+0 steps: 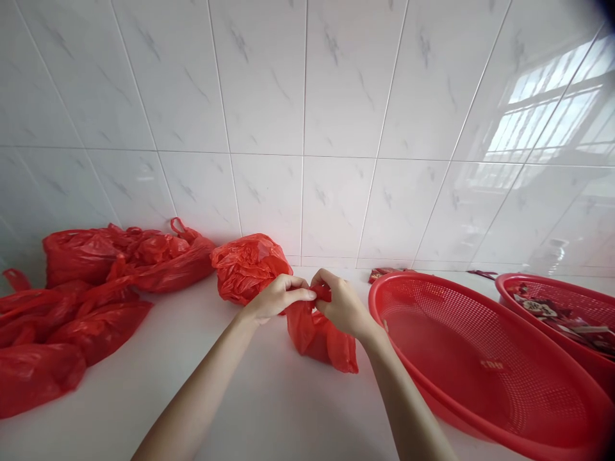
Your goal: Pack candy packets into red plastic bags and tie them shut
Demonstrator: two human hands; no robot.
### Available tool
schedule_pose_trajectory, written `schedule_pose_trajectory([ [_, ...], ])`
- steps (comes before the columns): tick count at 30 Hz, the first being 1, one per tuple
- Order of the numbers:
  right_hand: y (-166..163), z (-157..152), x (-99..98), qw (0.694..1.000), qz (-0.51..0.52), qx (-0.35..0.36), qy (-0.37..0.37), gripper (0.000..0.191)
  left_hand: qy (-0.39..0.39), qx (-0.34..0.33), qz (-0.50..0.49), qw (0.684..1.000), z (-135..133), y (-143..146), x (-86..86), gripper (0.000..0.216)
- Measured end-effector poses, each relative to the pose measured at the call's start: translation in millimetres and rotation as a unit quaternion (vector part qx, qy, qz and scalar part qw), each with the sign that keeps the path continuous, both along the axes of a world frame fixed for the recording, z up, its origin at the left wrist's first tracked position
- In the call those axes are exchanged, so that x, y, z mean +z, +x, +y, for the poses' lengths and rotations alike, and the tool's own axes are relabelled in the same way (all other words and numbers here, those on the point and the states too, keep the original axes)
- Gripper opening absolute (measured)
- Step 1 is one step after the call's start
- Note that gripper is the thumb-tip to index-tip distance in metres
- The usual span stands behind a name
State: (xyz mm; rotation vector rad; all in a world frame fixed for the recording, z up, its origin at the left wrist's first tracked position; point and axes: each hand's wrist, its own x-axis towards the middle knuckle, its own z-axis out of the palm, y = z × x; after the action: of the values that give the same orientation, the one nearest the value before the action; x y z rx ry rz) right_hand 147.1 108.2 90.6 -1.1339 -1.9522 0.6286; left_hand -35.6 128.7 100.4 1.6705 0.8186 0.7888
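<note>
A red plastic bag [319, 339] rests on the white counter in front of me, its lower part bulging. My left hand [278, 298] pinches the bag's top from the left. From the right, my right hand [339, 301] grips the same gathered top, fingers curled. Both hands meet at the bag's neck. Just behind my left hand sits a crumpled bundle of red plastic bags [247, 266]. Whatever is inside the held bag does not show.
Several filled red bags [100, 320] lie at the left. On the right stands a large red plastic basket [446, 333]; beyond it another red basket [571, 294] holds small packets [542, 307]. White marbled tiles [269, 96] wall the back. Some red packets [382, 274] lie behind the nearer basket.
</note>
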Motion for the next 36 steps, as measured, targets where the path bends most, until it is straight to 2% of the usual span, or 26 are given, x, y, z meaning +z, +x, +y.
schedule_pose_trajectory([
  [7, 2, 1, 0.3, 0.999, -0.011, -0.002, 0.052, 0.029, -0.094, 0.01, -0.131, 0.987, 5, 1, -3.1, 0.015],
  [11, -1, -2, 3.1, 0.995, 0.012, 0.008, 0.099, 0.023, -0.11, 0.012, -0.155, 0.982, 6, 1, -1.9, 0.017],
  [15, -3, -3, 3.2, 0.988, 0.017, 0.023, 0.154, 0.018, -0.067, 0.009, -0.153, 0.986, 7, -2, 0.0, 0.02],
  [18, -2, -2, 3.0, 0.984, 0.028, 0.022, 0.175, 0.017, -0.017, 0.017, -0.115, 0.993, 8, -7, 1.6, 0.021],
  [23, 4, -1, 3.8, 0.982, 0.035, -0.007, 0.187, 0.017, 0.044, 0.084, -0.065, 0.993, 15, -16, 1.7, 0.03],
  [27, 12, -3, 8.1, 0.985, 0.034, -0.005, 0.167, 0.016, 0.06, 0.109, -0.028, 0.992, 22, -22, -2.1, 0.032],
  [33, 28, -18, 26.5, 0.99, -0.009, 0.122, 0.076, 0.016, 0.073, 0.13, -0.007, 0.989, 42, -30, -22.4, 0.031],
  [36, 35, -26, 34.0, 0.988, -0.034, 0.149, 0.02, 0.018, 0.084, 0.146, 0.005, 0.986, 52, -33, -36.2, 0.031],
])
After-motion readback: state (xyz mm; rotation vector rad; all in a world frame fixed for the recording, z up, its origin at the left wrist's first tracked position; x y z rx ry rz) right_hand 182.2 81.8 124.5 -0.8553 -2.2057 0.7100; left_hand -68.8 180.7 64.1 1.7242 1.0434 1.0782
